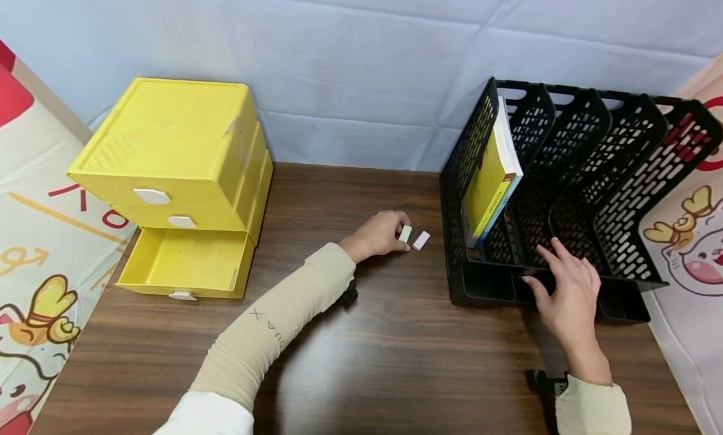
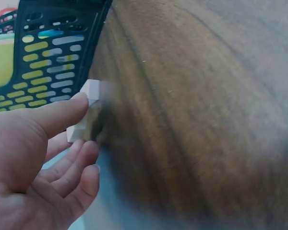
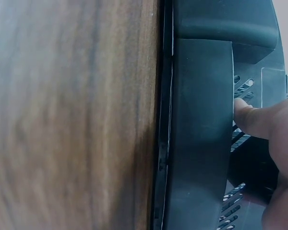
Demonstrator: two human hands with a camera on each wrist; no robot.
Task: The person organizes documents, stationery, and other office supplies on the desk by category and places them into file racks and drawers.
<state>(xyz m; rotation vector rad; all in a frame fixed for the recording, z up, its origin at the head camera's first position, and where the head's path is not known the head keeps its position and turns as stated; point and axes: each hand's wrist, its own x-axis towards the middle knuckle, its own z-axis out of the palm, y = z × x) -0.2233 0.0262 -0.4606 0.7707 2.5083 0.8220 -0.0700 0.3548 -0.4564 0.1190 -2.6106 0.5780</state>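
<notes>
My left hand pinches a small pale-green rectangular block, which looks like an eraser, between thumb and fingertips just over the tabletop. Beside it lies a similar pale-pink block. In the left wrist view, the thumb partly covers the two blocks. My right hand rests on the front edge of a black file rack with its fingers spread. In the right wrist view, the thumb reaches over the rack's front lip; most of the other fingers are out of sight.
On the left stands a yellow drawer unit, its bottom drawer pulled out. A yellow-covered book stands upright in the rack's leftmost slot. Pale cloth hangs behind the brown wooden table.
</notes>
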